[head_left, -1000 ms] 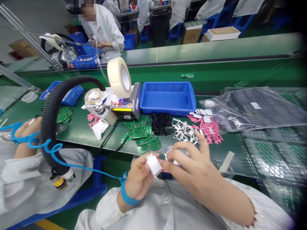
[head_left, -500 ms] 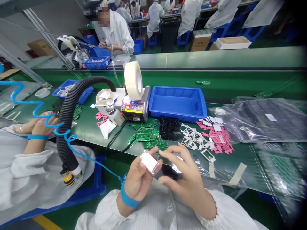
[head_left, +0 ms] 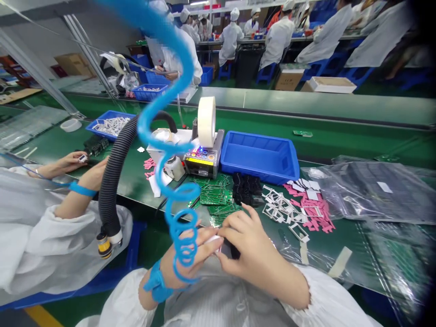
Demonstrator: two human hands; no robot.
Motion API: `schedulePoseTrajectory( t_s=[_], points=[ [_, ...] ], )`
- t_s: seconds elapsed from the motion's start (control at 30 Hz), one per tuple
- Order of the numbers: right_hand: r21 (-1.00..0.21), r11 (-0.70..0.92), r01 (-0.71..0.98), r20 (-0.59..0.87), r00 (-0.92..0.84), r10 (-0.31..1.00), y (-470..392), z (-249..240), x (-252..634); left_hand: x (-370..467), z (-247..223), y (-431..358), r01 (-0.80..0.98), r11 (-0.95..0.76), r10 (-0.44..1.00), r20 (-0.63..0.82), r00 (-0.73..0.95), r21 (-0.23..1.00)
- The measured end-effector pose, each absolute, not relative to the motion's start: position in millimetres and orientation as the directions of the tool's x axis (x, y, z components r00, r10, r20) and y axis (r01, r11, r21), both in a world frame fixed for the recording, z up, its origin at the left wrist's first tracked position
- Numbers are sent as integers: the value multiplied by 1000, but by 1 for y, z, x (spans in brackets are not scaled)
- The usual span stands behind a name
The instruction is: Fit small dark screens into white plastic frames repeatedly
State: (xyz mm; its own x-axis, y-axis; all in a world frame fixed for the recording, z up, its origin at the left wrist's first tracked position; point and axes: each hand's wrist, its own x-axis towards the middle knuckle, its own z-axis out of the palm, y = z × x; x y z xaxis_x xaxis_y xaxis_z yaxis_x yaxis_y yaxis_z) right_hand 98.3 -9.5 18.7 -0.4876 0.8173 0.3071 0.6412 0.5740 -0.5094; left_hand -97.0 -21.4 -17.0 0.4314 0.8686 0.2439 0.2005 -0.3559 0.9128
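Observation:
A small white rectangular piece with a pinkish edge (head_left: pixel 214 239) is between my two hands above the bench's front edge, mostly covered by fingers. My left hand (head_left: pixel 205 250) is closed around it, partly hidden by the coiled blue cord (head_left: pixel 184 192) of the wrist strap (head_left: pixel 159 284). From the other side, my right hand (head_left: pixel 250 247) pinches the end of the piece between thumb and fingers. Just beyond my hands lie green circuit boards (head_left: pixel 214 195), black parts (head_left: pixel 245 190), white frames (head_left: pixel 277 206) and pink strips (head_left: pixel 318 211).
A blue bin (head_left: pixel 259 156) stands beside the tape dispenser (head_left: pixel 204 161), which carries a tape roll (head_left: pixel 206 121). At right lie plastic bags (head_left: pixel 374 190). A black hose (head_left: pixel 117 177) arches down on the left, near a co-worker's hands (head_left: pixel 76 161).
My right hand has closed onto the white piece, which my left hand has turned and now largely covers. The view has shifted, and the blue coil now hangs across the middle.

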Motion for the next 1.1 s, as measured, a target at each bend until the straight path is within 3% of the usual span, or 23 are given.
schedulePoseTrajectory(
  t_s=[0.07,0.1,0.13,0.2,0.27,0.3,0.33,0.37,0.4,0.6,0.87,0.97,1.1],
  points=[
    [-568,561,602,249,-524,815,-6,17,87,-107,-23,-24,301,-502,816,329,475,811],
    [-672,498,548,199,-514,834,-3,16,81,-112,-28,-25,343,-536,804,342,486,772],
    [-802,380,461,130,-487,864,2,14,74,-116,-33,-27,373,-520,819,326,471,768],
    [-974,54,220,-44,-417,908,16,8,64,-125,-51,-34,345,-306,923,188,337,887],
    [-982,-191,16,-185,-331,925,36,1,59,-137,-76,-43,49,100,990,-104,92,994],
    [-967,-249,-48,-226,-279,933,47,-2,59,-144,-90,-48,-229,277,957,-288,-16,933],
    [-953,-286,-101,-258,-229,939,58,-5,60,-154,-105,-54,-543,335,884,-456,-102,770],
    [-929,-331,-166,-300,-186,936,68,-7,62,-165,-118,-60,-770,279,792,-591,-153,574],
    [-898,-374,-232,-345,-154,926,77,-9,65,-177,-129,-67,-814,213,762,-614,-209,541],
    [-707,-508,-491,-545,-79,835,102,-19,72,-243,-140,-99,-854,-114,711,-559,-428,508],
    [-584,-498,-641,-641,-13,768,117,-26,48,-242,-151,-107,-908,-155,779,-517,-354,389],
    [-565,-486,-666,-654,3,756,119,-24,43,-250,-160,-107,-944,-114,836,-483,-260,310],
    [-562,-476,-676,-659,18,752,117,-22,38,-263,-168,-108,-951,-153,872,-417,-257,267]
  ],
)
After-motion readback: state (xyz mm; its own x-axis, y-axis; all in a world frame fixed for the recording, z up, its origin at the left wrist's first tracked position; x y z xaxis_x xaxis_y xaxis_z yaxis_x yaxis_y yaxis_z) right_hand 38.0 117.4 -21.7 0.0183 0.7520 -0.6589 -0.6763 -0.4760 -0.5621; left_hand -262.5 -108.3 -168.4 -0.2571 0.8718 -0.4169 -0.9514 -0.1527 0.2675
